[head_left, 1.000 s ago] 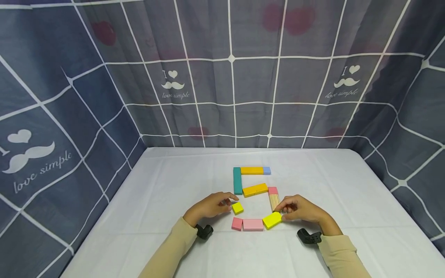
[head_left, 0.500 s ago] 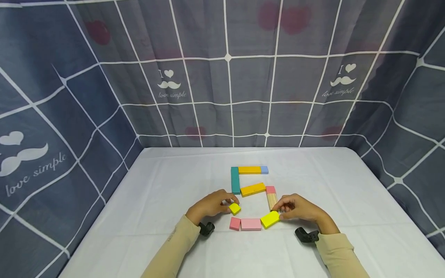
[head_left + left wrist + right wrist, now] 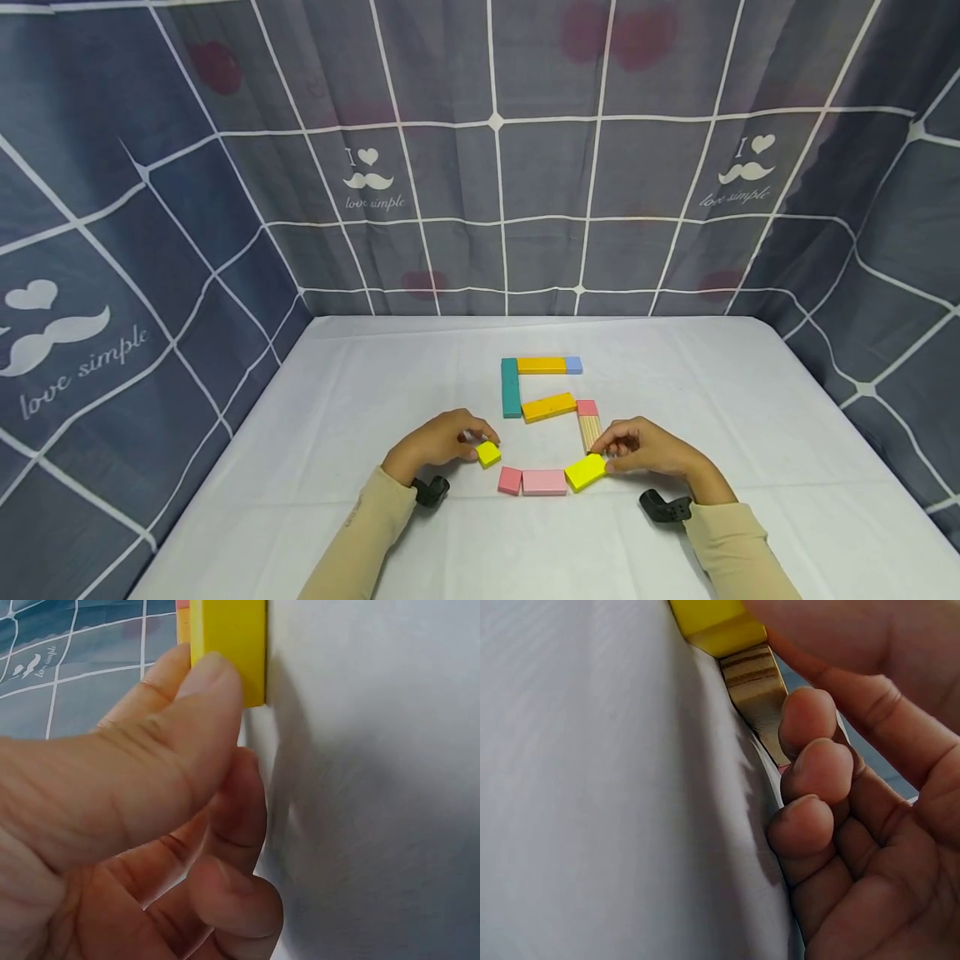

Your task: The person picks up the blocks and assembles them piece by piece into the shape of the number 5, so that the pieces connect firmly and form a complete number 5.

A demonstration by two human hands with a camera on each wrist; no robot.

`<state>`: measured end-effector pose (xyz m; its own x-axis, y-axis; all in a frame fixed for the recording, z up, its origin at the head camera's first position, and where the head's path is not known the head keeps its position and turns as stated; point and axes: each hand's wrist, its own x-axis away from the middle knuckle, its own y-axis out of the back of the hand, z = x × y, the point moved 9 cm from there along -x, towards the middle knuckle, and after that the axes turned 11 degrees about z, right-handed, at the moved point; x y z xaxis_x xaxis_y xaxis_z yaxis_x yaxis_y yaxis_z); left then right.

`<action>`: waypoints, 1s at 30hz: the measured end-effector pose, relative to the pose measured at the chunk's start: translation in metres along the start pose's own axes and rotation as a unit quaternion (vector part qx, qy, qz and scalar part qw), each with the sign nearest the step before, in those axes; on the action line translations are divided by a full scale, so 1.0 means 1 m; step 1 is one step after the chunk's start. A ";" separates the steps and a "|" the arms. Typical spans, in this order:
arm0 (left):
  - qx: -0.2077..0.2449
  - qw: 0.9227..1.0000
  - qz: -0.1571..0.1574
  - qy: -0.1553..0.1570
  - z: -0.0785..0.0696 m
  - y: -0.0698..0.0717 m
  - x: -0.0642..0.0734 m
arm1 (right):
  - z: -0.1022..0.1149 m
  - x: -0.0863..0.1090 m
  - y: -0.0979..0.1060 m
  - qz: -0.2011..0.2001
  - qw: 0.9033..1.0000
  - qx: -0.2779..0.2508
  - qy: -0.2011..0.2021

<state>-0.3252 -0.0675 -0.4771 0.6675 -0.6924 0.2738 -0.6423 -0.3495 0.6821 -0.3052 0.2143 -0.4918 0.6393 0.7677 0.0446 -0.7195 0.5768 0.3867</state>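
My left hand (image 3: 438, 439) pinches a small yellow block (image 3: 488, 454) between thumb and fingers, left of the row of blocks; in the left wrist view the thumb lies across the block's face (image 3: 229, 637). At the right end of the near row my right hand (image 3: 648, 448) holds a longer yellow block (image 3: 585, 472) by its right end, with the thumb and a fingertip. This block sits tilted beside a pink block (image 3: 544, 482), with a small red-pink block (image 3: 510, 481) further left. Just behind it stands a wood-striped block (image 3: 590, 433), also seen in the right wrist view.
A small pink block (image 3: 587, 407) caps the striped one. Further back lie a slanted orange-yellow block (image 3: 549, 407), a teal block (image 3: 511, 388), another orange-yellow block (image 3: 542, 366) and a small blue block (image 3: 573, 365). Dark checked curtains (image 3: 540, 175) surround the white table (image 3: 360, 375).
My left hand has taken hold of the small yellow block and shifted it left, away from the teal block. The right hand stays on the longer yellow block in nearly the same place.
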 end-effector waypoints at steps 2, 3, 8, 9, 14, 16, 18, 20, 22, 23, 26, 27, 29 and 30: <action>0.002 1.000 0.001 0.001 -0.001 0.000 0.000 | 0.000 0.001 0.001 0.000 1.000 0.000 0.001; 0.002 1.000 0.002 -0.001 -0.001 -0.001 0.000 | 0.000 0.001 0.001 0.000 1.000 0.001 0.002; 0.005 1.000 0.008 -0.003 -0.006 -0.005 -0.002 | -0.002 0.001 0.001 0.001 1.000 0.005 0.007; 0.006 1.000 0.008 -0.002 -0.006 -0.006 -0.002 | -0.002 0.001 0.001 0.001 1.000 0.005 0.008; 0.009 1.000 0.012 0.008 -0.009 -0.010 -0.003 | -0.002 0.002 0.000 0.001 1.000 0.007 0.006; 0.009 1.000 0.014 0.009 -0.009 -0.011 -0.004 | -0.002 0.002 0.001 0.000 1.000 0.008 0.004; 0.008 1.000 0.015 0.008 -0.010 -0.011 -0.004 | -0.002 0.002 0.001 0.000 1.000 0.008 0.003; 0.006 1.000 0.015 0.006 -0.010 -0.012 -0.004 | -0.002 0.001 0.001 0.000 1.000 0.007 0.002; 0.007 1.000 0.016 0.006 -0.010 -0.012 -0.005 | -0.002 0.001 0.001 0.001 1.000 0.007 0.003; 0.006 1.000 0.016 0.006 -0.010 -0.012 -0.005 | -0.002 0.000 0.001 0.001 1.000 0.007 0.003; 0.009 1.000 0.016 0.010 -0.010 -0.012 -0.004 | -0.001 0.000 0.001 0.002 1.000 0.002 0.004; 0.009 1.000 0.016 0.010 -0.010 -0.012 -0.004 | -0.001 -0.001 0.001 0.002 1.000 -0.002 0.005; 0.008 1.000 0.015 0.011 -0.010 -0.012 -0.004 | 0.001 -0.001 0.000 0.003 1.000 -0.009 0.008; 0.008 1.000 0.016 0.012 -0.010 -0.012 -0.004 | 0.001 -0.001 -0.001 0.004 1.000 -0.013 0.010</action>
